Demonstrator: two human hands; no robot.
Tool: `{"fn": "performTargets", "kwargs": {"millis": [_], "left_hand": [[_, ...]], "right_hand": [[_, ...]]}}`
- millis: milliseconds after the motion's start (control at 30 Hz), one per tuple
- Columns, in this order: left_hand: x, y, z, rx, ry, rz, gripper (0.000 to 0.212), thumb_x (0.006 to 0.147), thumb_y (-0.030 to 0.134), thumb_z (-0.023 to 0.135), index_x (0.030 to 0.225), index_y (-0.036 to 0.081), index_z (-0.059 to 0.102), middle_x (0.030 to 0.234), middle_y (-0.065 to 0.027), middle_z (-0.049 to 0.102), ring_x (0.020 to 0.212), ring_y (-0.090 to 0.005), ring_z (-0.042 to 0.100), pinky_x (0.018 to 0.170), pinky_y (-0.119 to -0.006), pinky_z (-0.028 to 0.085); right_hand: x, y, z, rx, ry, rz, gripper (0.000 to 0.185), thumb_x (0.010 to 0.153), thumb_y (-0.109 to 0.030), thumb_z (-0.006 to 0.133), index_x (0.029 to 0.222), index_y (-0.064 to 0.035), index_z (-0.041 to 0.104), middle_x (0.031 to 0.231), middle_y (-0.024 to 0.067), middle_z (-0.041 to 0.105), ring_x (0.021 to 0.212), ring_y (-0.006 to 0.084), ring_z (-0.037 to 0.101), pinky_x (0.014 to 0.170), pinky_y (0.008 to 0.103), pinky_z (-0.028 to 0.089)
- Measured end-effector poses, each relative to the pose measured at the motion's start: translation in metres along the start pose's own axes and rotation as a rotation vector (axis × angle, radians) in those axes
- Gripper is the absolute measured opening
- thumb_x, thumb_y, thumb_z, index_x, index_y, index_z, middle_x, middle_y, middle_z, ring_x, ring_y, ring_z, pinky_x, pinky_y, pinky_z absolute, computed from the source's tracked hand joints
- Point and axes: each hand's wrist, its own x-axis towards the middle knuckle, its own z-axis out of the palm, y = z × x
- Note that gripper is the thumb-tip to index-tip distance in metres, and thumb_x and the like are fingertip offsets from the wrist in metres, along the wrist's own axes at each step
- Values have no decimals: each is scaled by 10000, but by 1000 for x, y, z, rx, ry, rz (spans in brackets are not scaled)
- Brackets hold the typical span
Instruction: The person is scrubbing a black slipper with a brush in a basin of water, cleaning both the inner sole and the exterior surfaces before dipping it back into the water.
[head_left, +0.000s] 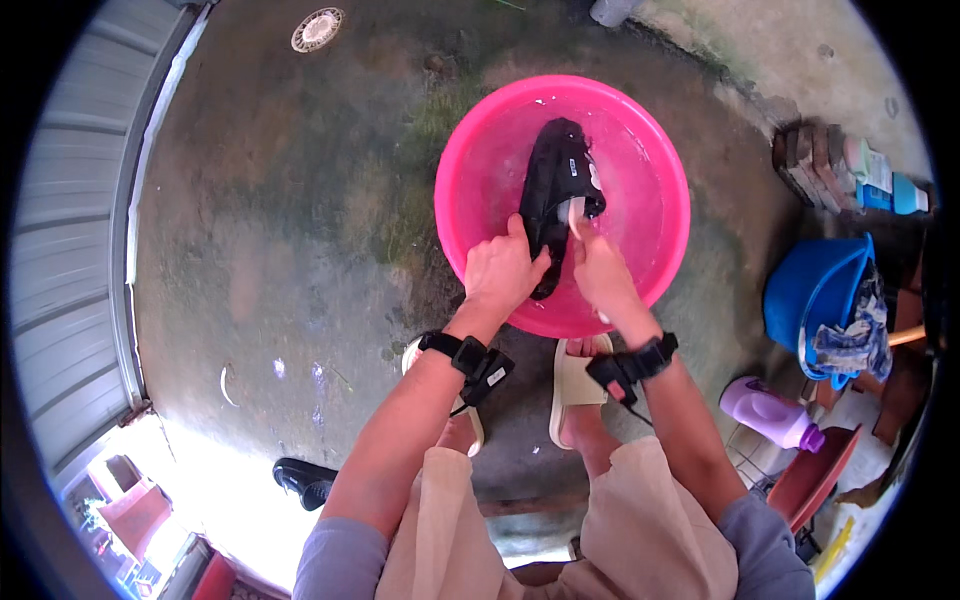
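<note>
A pink plastic basin (448, 187) with water in it stands on the floor in front of my feet. A wet black shoe (553, 161) lies in it, toe pointing away from me. My left hand (504, 262) grips the shoe's left side near the heel, thumb and fingers against it. My right hand (602, 271) is closed on the handle of a pale brush (576, 214), whose far end reaches into the shoe's opening. The bristles are hidden inside the shoe.
Another black shoe (304, 480) lies on the floor at the lower left. To the right are a blue bucket (806, 289) with a wet cloth (855, 337) over its rim, a purple plastic bottle (769, 412), stacked bricks (814, 165) and a red dustpan-like plastic piece (817, 476).
</note>
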Motion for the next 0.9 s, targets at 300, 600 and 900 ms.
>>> {"fn": "performTargets", "kwargs": {"millis": [300, 600, 900], "left_hand": [[1, 0, 1, 41, -2, 8, 558, 857, 397, 610, 1151, -51, 452, 722, -233, 667, 715, -401, 679, 666, -476, 550], [-1, 0, 3, 25, 49, -17, 618, 858, 389, 610, 1239, -65, 434, 736, -236, 670, 714, -400, 679, 669, -482, 549], [2, -10, -12, -816, 13, 70, 522, 863, 294, 624, 1191, -104, 546, 887, -189, 690, 847, -276, 683, 750, -351, 531]], "right_hand": [[33, 14, -2, -53, 19, -38, 311, 861, -69, 481, 1152, -14, 578, 897, 297, 634, 880, 469, 619, 751, 550, 474], [-55, 18, -36, 295, -275, -47, 435, 936, -93, 477, 1371, -71, 475, 787, 281, 615, 709, 331, 664, 690, 429, 515], [-38, 34, -100, 408, 241, -324, 526, 881, -63, 641, 1381, -49, 481, 1108, 91, 667, 880, 89, 553, 794, 272, 477]]}}
